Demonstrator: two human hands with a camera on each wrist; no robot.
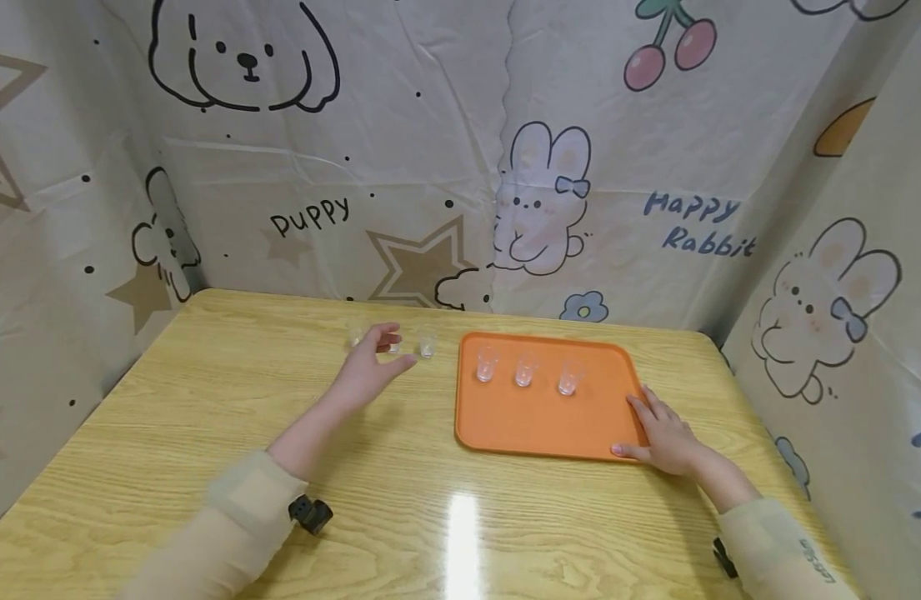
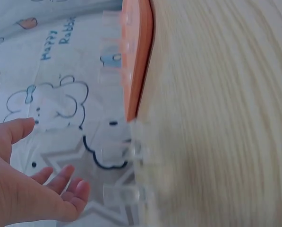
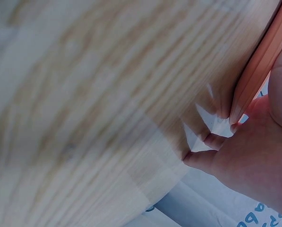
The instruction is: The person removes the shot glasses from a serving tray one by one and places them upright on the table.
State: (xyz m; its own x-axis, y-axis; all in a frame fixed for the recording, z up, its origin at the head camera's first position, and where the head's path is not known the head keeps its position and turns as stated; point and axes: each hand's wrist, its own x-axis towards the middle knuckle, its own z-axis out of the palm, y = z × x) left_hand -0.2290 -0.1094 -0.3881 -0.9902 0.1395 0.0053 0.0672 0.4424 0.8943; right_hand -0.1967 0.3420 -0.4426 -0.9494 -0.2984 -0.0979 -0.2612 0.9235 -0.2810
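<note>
My left hand (image 1: pixel 366 371) hovers over the table with thumb and fingers apart and nothing between them. Small clear glasses stand close to it: one glass (image 1: pixel 427 343) to its right, others partly hidden behind the fingers. The left wrist view shows two of these glasses (image 2: pixel 124 194) beyond the hand (image 2: pixel 32 184). Three similar glasses (image 1: pixel 524 370) stand in a row on an orange tray (image 1: pixel 535 429). At the tray's right side, my right hand (image 1: pixel 670 437) rests against the rim, thumb at the near corner. In the right wrist view, some fingertips (image 3: pixel 197 160) touch the table.
The wood-grain table (image 1: pixel 385 517) runs back to a printed cloth (image 1: pixel 415 167) hanging behind it and at both sides. Black wrist devices (image 1: pixel 310 515) are strapped at the sleeves. A bright light reflection lies on the table's near part.
</note>
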